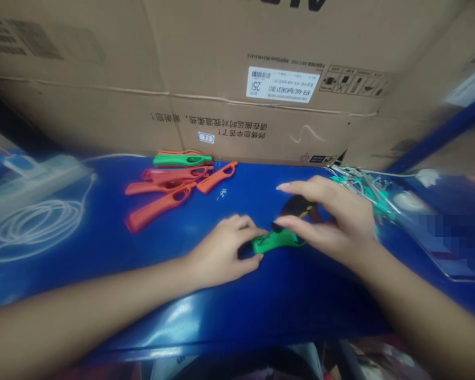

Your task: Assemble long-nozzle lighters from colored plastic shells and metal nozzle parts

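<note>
Your left hand's (224, 252) pinched, curved green plastic handle (275, 241) could twist if your right hand (334, 221), grip unclear, jolts the rounded black-and-yellow tool (294, 207).

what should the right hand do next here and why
Probably close the thumb and index finger of the right hand more firmly about the black-and-yellow tool: their tips stand apart, with the tool over or right beside the green piece, whose end the left hand pinches. Blur hides whether tool and piece touch.
</note>
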Available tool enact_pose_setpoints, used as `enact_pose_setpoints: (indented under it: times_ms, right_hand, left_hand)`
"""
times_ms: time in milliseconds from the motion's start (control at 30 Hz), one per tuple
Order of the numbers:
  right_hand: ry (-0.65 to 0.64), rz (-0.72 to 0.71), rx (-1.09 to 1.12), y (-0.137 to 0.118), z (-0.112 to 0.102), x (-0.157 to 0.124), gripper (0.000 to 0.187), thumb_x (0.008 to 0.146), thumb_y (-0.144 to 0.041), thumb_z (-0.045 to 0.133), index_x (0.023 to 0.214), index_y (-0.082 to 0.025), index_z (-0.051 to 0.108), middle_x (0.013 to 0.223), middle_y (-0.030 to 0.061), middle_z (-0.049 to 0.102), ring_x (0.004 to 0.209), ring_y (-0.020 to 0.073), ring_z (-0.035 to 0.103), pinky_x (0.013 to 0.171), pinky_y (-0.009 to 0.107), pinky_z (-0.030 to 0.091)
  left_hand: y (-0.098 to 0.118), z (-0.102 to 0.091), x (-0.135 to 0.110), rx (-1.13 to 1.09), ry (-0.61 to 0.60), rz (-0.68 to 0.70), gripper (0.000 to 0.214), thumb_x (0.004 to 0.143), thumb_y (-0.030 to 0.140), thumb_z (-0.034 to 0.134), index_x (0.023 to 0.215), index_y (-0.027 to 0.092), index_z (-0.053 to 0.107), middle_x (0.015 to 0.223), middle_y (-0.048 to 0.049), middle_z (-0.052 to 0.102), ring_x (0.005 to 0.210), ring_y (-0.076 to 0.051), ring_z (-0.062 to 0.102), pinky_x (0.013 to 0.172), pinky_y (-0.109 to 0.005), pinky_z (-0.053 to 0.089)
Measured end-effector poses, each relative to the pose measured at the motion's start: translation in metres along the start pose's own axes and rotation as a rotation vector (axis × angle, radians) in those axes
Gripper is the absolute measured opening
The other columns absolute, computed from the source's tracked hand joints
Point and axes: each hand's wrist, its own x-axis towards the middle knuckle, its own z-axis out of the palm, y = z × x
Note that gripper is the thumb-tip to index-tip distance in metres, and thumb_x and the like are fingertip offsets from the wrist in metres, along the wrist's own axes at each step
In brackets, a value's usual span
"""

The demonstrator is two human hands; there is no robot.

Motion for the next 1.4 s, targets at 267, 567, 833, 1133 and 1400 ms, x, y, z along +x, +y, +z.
enact_pose_setpoints:
  times_ms: [267, 567, 833, 1133, 1400]
  right_hand:
    - [-0.011, 0.122, 0.254, 0.0001, 0.0060, -0.0015, 0.027, 0.099, -0.024, 0.058, 0.125, -0.022, 0.063, 0.097, 0.0044, 0.070, 0.065, 0.0118, 0.063, 0.059, 0.025, 0.055]
    - [-0.124, 0.168, 0.321, 0.0018, 0.0050, -0.0025, 0.040, 0.103, -0.025, 0.048, 0.143, -0.026, 0.051, 0.113, 0.0074, 0.071, 0.069, 0.0121, 0.067, 0.057, 0.024, 0.055]
    - [-0.082, 0.144, 0.259, -0.0042, 0.0006, 0.0000, 0.037, 0.104, -0.023, 0.047, 0.140, -0.024, 0.055, 0.117, 0.0079, 0.072, 0.061, 0.0097, 0.064, 0.060, 0.025, 0.058]
    - [0.001, 0.076, 0.015, 0.0021, 0.0003, 0.0007, 0.022, 0.099, -0.029, 0.058, 0.118, -0.022, 0.066, 0.094, 0.0056, 0.074, 0.066, 0.0136, 0.064, 0.064, 0.027, 0.055]
    - [-0.023, 0.097, 0.158, 0.0029, 0.0008, -0.0006, 0.023, 0.094, -0.028, 0.067, 0.116, -0.022, 0.068, 0.098, 0.0051, 0.074, 0.066, 0.0131, 0.065, 0.061, 0.025, 0.056]
  left_hand:
    - [0.0010, -0.0011, 0.0003, -0.012, -0.024, -0.013, 0.033, 0.087, 0.027, 0.068, 0.120, 0.023, 0.068, 0.108, -0.0053, 0.064, 0.102, -0.025, 0.057, 0.094, -0.042, 0.047]
    - [0.0016, -0.0018, 0.0015, -0.003, -0.031, -0.018, 0.033, 0.088, 0.027, 0.068, 0.120, 0.023, 0.068, 0.108, -0.0051, 0.064, 0.101, -0.024, 0.057, 0.093, -0.042, 0.047]
    - [0.0010, -0.0015, 0.0006, -0.007, -0.026, -0.013, 0.033, 0.088, 0.027, 0.068, 0.120, 0.023, 0.068, 0.107, -0.0049, 0.063, 0.100, -0.024, 0.057, 0.092, -0.041, 0.047]
    - [0.0008, -0.0010, 0.0012, -0.012, -0.027, -0.016, 0.036, 0.088, 0.027, 0.068, 0.124, 0.023, 0.067, 0.110, -0.0056, 0.064, 0.102, -0.024, 0.058, 0.093, -0.042, 0.047]
    - [0.0009, -0.0003, 0.0006, -0.014, -0.024, -0.018, 0.034, 0.088, 0.027, 0.068, 0.122, 0.023, 0.067, 0.110, -0.0053, 0.064, 0.101, -0.024, 0.058, 0.094, -0.042, 0.047]
